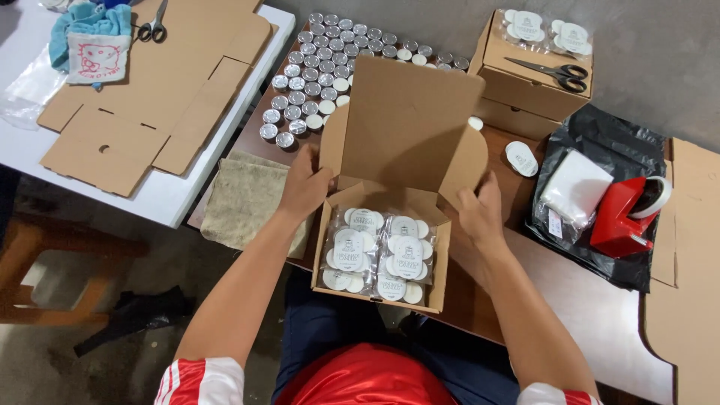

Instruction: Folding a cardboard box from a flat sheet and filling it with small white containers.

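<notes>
1. Head view, centre: one open cardboard box (384, 247) sits at the near edge of a brown table (592, 315), its lid standing up on the far side.
2. Inside the box lie two clear packets of white round candles (382, 251), side by side, each filling about half of the floor.
3. The person's left hand (304, 184) grips the box's left side flap, fingers curled over its edge.
4. The right hand (480, 210) holds the right side flap in the same way, thumb inside and fingers wrapped outside.
5. Far left of the box, many small silver-cupped candles (315, 75) stand in tight rows on the table; too many to count surely.
6. Just left of the box lies one beige cloth (244, 199), hanging over the table edge.
7. Far right stands one closed cardboard box (525, 86), with two more candle packets (547, 31) and one pair of black scissors (551, 71) on top.
8. Right of the open box, one red tape dispenser (626, 214) rests on a black plastic bag (577, 135).
9. On a white table (161, 199) at far left lie flat cardboard blanks (157, 82), a second pair of scissors (154, 26) and one blue towel (86, 34).
</notes>
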